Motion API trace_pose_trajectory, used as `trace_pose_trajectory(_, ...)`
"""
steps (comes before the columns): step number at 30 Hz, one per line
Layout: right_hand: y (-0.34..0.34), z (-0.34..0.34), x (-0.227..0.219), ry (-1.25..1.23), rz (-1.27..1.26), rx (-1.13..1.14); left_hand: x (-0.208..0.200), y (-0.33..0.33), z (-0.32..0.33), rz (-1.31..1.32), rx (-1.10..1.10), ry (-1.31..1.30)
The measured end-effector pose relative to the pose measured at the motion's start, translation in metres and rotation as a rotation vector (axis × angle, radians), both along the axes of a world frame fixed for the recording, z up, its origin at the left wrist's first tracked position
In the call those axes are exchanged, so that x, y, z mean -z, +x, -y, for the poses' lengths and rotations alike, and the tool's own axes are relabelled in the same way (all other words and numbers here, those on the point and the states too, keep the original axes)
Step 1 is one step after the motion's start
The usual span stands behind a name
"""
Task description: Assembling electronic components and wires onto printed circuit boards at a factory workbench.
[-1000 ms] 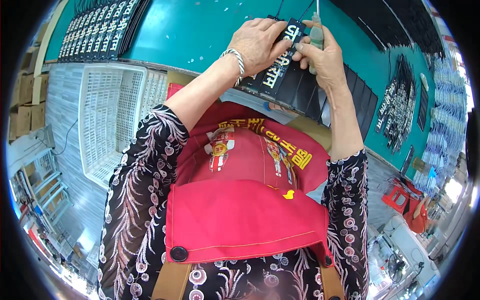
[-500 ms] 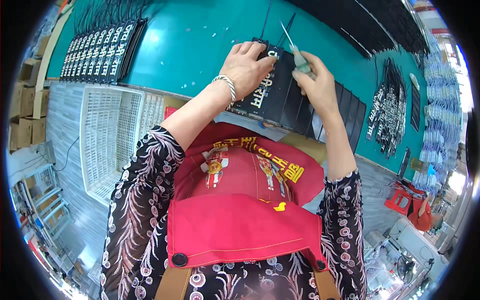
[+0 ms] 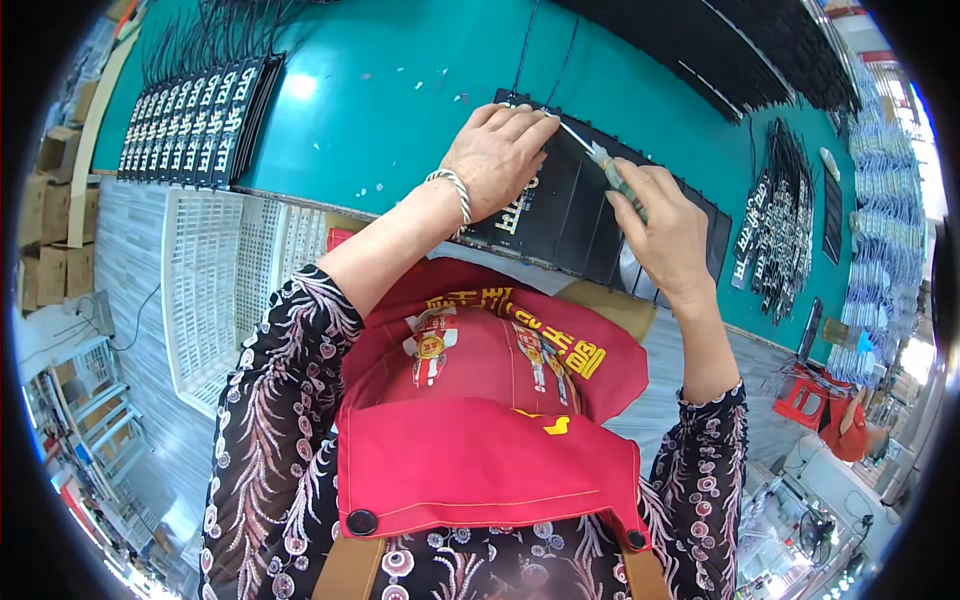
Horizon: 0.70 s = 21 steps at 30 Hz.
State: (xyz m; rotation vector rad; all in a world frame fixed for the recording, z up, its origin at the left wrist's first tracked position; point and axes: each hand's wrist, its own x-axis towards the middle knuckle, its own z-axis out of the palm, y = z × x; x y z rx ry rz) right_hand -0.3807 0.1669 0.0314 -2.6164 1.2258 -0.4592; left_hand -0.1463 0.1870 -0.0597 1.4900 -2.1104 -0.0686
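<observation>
Near the front edge of the teal worktable (image 3: pixel 400 110), the left hand (image 3: pixel 495 160) presses flat on a row of thin, stiff-looking black printed strips (image 3: pixel 570 205), best steadied from above, while the right hand (image 3: pixel 665 225) is closed around a slim, light metal-tipped tool (image 3: pixel 600 160).
</observation>
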Motion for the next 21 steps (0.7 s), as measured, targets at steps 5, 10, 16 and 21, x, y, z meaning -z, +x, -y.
trace_pose_trajectory(5, 0.010, 0.015, -0.005, -0.055, -0.078, -0.053, 0.003, 0.002, 0.007, 0.035, 0.009, 0.001)
trace_pose_trajectory(10, 0.022, 0.031, -0.013, -0.073, -0.194, -0.109, 0.006, 0.007, 0.014, 0.035, 0.004, 0.032)
trace_pose_trajectory(16, 0.049, 0.068, -0.030, -0.035, -0.329, -0.212, 0.015, 0.018, 0.026, 0.019, -0.004, 0.068)
trace_pose_trajectory(21, 0.088, 0.106, -0.050, -0.022, -0.480, -0.328, 0.021, 0.030, 0.042, -0.003, -0.016, 0.015)
